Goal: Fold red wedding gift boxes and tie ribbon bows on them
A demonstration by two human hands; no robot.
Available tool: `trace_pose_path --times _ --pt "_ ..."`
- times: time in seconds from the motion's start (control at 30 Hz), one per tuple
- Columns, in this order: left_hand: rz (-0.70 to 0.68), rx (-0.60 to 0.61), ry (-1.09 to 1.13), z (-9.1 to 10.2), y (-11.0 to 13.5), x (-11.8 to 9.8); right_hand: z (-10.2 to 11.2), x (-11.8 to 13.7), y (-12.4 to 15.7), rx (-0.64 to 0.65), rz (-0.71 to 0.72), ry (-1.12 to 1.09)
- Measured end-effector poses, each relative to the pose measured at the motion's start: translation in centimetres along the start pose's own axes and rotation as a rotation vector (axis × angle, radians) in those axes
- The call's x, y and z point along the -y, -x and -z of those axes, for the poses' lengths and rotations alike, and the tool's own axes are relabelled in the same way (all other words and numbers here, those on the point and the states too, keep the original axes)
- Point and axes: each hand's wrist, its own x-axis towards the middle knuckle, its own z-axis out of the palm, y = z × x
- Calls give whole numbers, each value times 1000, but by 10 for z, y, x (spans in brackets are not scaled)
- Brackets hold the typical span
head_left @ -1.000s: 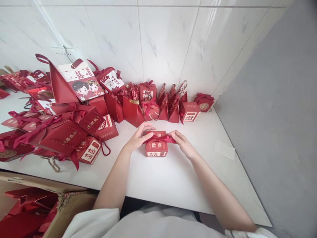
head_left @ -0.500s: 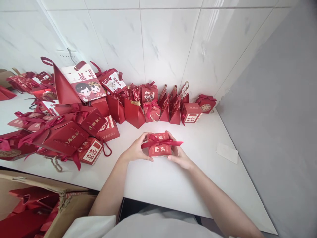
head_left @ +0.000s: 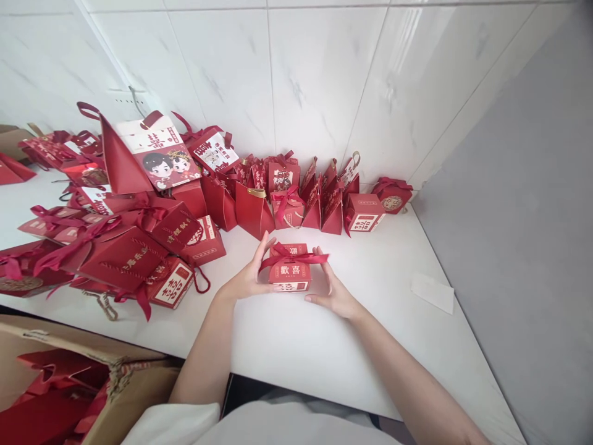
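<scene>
Ribboned box: red, pale chars. on lid, white front panel w/ red chars.; ribbon dk. crimson. L. of ribboned box: gift boxes, mostly dk. red, some w/ gold lettering; farther L. & back, cartoon-print box, white above, red below w/ two cartoon figs. Behind it: wall tiles, white w/ grey veining. Under it: worktop, plain white. R. of it: paper slip, white.

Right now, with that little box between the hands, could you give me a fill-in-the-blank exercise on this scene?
Across the box, between left hand and right hand, lies a red ____.
The white slip of paper lies nearer the ____ hand.
The open carton occupies the picture's lower ____ corner.
The tabletop is coloured ____.

Missing words: ribbon; right; left; white.
</scene>
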Motion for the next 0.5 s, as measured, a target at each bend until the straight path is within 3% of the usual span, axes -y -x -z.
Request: trace_pose_path --times 0.17,0.33,0.5 --pt "44 23 16 4 -1 6 -5 -2 -3 -25 -24 -7" --pt "158 -223 295 -22 -21 6 -2 4 -6 -2 13 -169" --pt "323 -366 388 -37 -32 14 -2 5 -8 -55 5 -119"
